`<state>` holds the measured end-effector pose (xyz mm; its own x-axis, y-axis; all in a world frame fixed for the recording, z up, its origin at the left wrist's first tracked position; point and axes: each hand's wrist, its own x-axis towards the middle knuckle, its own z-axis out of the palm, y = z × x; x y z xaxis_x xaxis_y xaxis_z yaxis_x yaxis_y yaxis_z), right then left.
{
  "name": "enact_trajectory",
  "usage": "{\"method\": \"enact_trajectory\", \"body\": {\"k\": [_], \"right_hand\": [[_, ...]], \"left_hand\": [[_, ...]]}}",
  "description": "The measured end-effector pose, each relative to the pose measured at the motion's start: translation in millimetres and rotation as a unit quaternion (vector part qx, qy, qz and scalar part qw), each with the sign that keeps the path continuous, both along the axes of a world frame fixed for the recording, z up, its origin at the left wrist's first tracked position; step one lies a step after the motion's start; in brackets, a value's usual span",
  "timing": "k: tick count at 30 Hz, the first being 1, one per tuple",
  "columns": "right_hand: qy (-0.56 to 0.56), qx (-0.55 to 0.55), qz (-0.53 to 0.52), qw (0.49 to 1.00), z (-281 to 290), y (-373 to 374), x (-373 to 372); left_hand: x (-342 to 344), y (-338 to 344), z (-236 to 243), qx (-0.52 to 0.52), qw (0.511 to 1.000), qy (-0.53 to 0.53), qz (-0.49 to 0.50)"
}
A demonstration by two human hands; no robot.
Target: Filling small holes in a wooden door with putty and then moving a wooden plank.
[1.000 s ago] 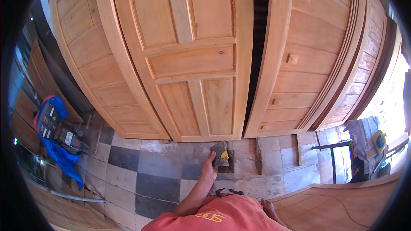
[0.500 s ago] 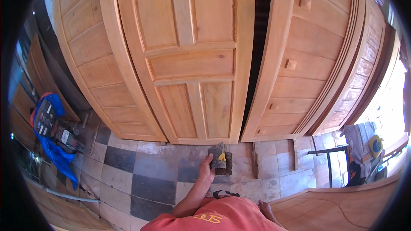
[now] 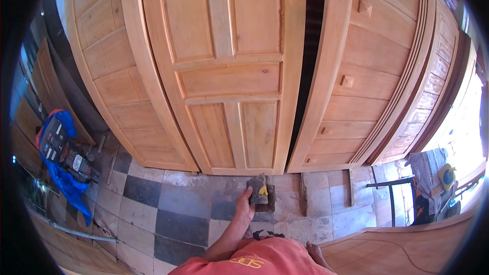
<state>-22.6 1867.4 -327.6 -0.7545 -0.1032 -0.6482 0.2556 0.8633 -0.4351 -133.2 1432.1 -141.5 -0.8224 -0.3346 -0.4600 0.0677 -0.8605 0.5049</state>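
Observation:
My left hand is closed on the edge of a dark grey flat plate, thumb on top. A dab of yellow paste sits on the plate's face. Just beside and behind it shows a darker brown rectangular piece; whether it touches the plate, I cannot tell. The plate is held over the tiles, in front of the bottom edge of a panelled wooden door. My right hand is low by my right side, beside the red shirt; its fingers are too small and partly hidden to read.
More wooden doors lean upright to the left and right. A machine on blue cloth stands at the far left. On the right are a metal stand, grey cloth and a yellow round container. A wooden panel lies near right.
The view has shifted slightly, so the doors appear a little lower. My left hand keeps the plate, which looks slightly turned. My right hand has hardly moved.

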Motion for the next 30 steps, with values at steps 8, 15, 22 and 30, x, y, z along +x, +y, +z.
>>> {"method": "enact_trajectory", "body": {"k": [8,15,22,30], "right_hand": [[0.028,-0.021,0.007,0.999,-7,3,4],[0.037,-0.006,0.014,0.999,-23,2,-2],[0.027,-0.029,-0.016,0.999,-31,-2,-19],[0.028,-0.027,-0.011,0.999,-25,-24,-52]], "left_hand": [[1,-3,-1,-0.005,1.000,-0.017,0.010],[0,-11,-14,-0.008,1.000,0.003,-0.009],[1,-8,-5,0.005,1.000,-0.003,0.008],[1,-12,-19,0.015,1.000,0.021,0.001]]}}
